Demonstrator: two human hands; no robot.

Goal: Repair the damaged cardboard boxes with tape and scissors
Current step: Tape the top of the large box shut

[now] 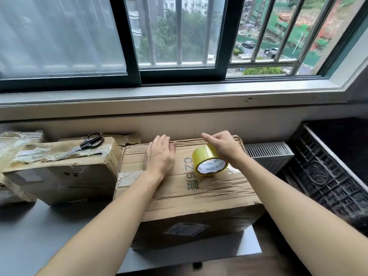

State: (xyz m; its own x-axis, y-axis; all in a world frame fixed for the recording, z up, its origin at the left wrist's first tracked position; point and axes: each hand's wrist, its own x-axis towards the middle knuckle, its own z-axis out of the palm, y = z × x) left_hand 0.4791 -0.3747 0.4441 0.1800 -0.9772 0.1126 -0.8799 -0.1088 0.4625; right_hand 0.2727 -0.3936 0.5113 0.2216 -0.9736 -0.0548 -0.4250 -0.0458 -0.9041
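Note:
A large crumpled cardboard box [199, 188] stands on the grey table in front of me, printed with dark letters on top. My left hand [160, 154] lies flat on its top near the far edge, fingers straight. My right hand [223, 145] grips a yellow tape roll [209, 162] from above; the roll stands on edge on the box top. A second, torn cardboard box [59, 172] sits to the left, patched with clear tape. Black-handled scissors [83, 145] lie on top of it.
The grey table [39, 232] ends near the bottom of the view. A wall and window sill [179, 96] rise right behind the boxes. Black plastic crates [328, 172] and a white grille [268, 152] stand at the right. Plastic-wrapped packaging [18, 140] lies far left.

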